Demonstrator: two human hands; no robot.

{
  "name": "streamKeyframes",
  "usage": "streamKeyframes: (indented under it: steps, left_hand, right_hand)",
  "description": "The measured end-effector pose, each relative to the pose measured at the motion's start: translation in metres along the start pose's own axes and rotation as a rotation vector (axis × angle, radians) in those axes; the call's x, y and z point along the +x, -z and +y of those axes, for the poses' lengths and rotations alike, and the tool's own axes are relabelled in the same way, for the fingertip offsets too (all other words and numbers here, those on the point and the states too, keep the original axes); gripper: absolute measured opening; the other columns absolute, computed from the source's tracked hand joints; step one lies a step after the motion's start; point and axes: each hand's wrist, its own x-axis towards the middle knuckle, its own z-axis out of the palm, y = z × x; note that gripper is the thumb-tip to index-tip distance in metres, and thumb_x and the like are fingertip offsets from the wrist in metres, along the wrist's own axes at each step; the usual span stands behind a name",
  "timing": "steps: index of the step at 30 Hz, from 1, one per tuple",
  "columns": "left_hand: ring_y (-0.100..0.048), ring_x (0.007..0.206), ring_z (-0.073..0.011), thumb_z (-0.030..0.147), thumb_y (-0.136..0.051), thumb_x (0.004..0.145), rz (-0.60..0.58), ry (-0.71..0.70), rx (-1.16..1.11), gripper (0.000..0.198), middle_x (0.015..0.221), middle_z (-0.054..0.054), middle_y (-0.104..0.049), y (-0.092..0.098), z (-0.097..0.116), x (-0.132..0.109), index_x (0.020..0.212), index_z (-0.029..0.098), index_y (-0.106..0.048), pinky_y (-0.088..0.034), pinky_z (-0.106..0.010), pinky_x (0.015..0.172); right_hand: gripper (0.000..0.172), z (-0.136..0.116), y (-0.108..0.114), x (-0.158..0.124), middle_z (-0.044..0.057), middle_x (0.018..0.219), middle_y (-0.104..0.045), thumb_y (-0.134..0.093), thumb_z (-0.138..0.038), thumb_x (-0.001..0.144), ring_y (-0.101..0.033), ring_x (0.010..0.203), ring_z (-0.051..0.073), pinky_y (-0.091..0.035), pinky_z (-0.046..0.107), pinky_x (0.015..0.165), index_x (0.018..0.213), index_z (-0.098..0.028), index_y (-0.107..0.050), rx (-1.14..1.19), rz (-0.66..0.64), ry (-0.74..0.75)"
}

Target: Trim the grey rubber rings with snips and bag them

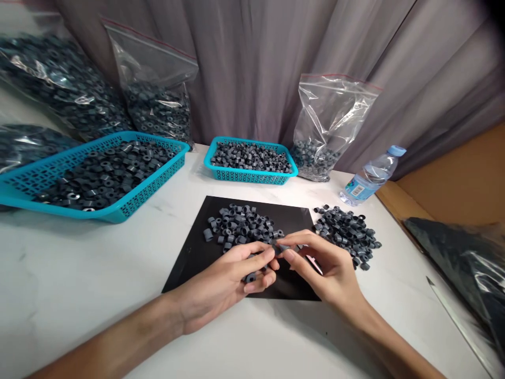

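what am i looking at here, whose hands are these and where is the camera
There is no machine: this is one person, bare-handed. The only picture comes from a camera on that person's head, looking forward and down. On the white table lies a black mat bearing a pile of small gray parts, with another pile toward its right. Beyond are two blue baskets, see-through bags and a bottle. The left hand cups at least one gray ring; its fingers and those of the right hand meet at a small part, mostly covered.
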Motion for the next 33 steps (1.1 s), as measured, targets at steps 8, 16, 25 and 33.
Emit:
streamKeyframes:
  steps: [8, 16, 25, 33]
  left_hand:
    - [-0.05, 0.077, -0.0102, 0.028, -0.061, 0.097, -0.001, -0.015, -0.107, 0.022, 0.088, -0.005, -0.059, 0.0, -0.002, 0.005, 0.096, 0.01, -0.074, -0.037, -0.02, 0.064]
    - [-0.054, 0.077, -0.011, 0.027, -0.058, 0.098, 0.054, -0.007, -0.12, 0.022, 0.09, -0.006, -0.063, 0.002, -0.002, 0.009, 0.098, 0.011, -0.073, -0.038, -0.02, 0.064]
    - [-0.053, 0.067, -0.0099, 0.024, -0.052, 0.098, 0.129, 0.059, -0.189, 0.026, 0.074, -0.002, -0.057, -0.001, -0.004, 0.011, 0.084, 0.011, -0.07, -0.041, -0.02, 0.061]
    - [-0.048, 0.061, -0.0064, 0.029, -0.057, 0.096, 0.131, 0.065, -0.184, 0.024, 0.083, -0.002, -0.058, -0.002, 0.0, 0.009, 0.082, 0.012, -0.066, -0.042, -0.017, 0.061]
  right_hand:
    - [0.025, -0.001, -0.006, 0.002, 0.001, 0.102, -0.072, -0.064, -0.018, 0.096, -0.063, 0.087, 0.014, -0.052, 0.028, 0.072, 0.117, -0.03, -0.071, -0.113, -0.005, 0.085]
    - [0.021, -0.011, 0.001, 0.0, 0.004, 0.107, -0.068, -0.061, -0.017, 0.098, -0.062, 0.098, 0.018, -0.05, 0.033, 0.084, 0.112, -0.026, -0.073, -0.248, 0.096, 0.13]
    - [0.032, -0.01, -0.021, -0.005, 0.004, 0.106, -0.063, -0.056, -0.019, 0.101, -0.056, 0.096, 0.019, -0.046, 0.036, 0.082, 0.126, -0.033, -0.069, -0.289, 0.001, 0.13]
    - [0.035, 0.017, -0.003, 0.005, 0.008, 0.117, -0.061, -0.045, -0.026, 0.105, -0.057, 0.109, 0.023, -0.048, 0.04, 0.094, 0.138, -0.028, -0.059, -0.417, 0.096, 0.058]
